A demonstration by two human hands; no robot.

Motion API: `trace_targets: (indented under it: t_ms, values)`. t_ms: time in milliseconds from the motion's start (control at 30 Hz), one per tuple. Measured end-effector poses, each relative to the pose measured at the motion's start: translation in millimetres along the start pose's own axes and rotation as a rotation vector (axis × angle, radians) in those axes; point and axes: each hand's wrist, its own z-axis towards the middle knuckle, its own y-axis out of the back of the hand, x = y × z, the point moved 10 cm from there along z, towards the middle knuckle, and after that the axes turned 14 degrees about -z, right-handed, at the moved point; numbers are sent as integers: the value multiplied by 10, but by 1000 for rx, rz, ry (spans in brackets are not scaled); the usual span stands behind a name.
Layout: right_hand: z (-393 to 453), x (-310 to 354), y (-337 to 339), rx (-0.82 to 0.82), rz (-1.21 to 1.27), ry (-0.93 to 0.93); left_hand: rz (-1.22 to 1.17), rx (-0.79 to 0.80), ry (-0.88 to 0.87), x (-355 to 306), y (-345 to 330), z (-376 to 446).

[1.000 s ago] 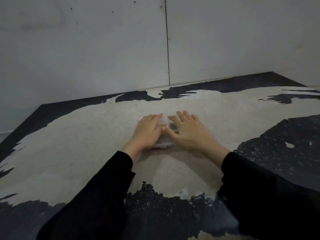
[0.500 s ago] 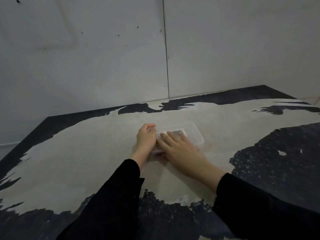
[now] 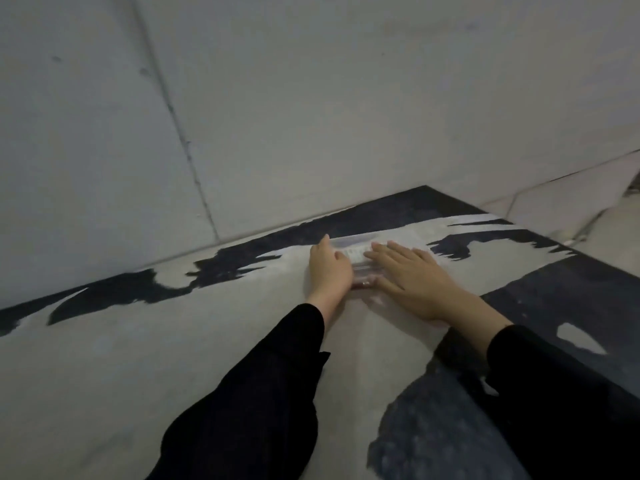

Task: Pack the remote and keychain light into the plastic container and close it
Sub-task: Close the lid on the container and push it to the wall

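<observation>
A clear plastic container (image 3: 358, 244) lies on the table near its far edge, lid on top. Through the lid a pale remote (image 3: 356, 253) shows; a small reddish item (image 3: 363, 282) at the near end is too blurred to name. My left hand (image 3: 329, 268) is cupped around the container's left end, thumb on the far side. My right hand (image 3: 412, 278) lies flat on the lid with fingers spread, covering the right part. Both arms wear black sleeves.
The table (image 3: 173, 341) is black with large worn pale patches. A grey wall (image 3: 311, 116) stands right behind it. The table's right edge (image 3: 588, 258) drops to a pale floor (image 3: 616, 237).
The view has swung left and tilted. My right hand has slid right across the lid and now lies flat; my left hand stays at the container's left end.
</observation>
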Motion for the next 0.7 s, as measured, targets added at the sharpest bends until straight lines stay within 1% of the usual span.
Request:
trace_targets:
  t_ms: [133, 200, 367, 433, 567, 700]
  values:
    - [268, -830, -169, -23, -71, -140, -7, 69, -15, -142, -733, 535]
    - [451, -1115, -226, -22, -61, -166, -10, 83, -33, -204, -975, 779]
    - [967, -1667, -404, -17, -56, -181, -19, 33, -17, -256, -1364, 1322]
    - [1171, -1889, -511, 11, -63, -204, -34, 61, -6, -302, -1528, 1510]
    - [1401, -2165, -590, 30, -119, -276, -45, 164, 51, -303, -1757, 1678]
    - [1498, -2090, -490, 33, -187, -211, -21, 136, 48, -293, -1729, 1710]
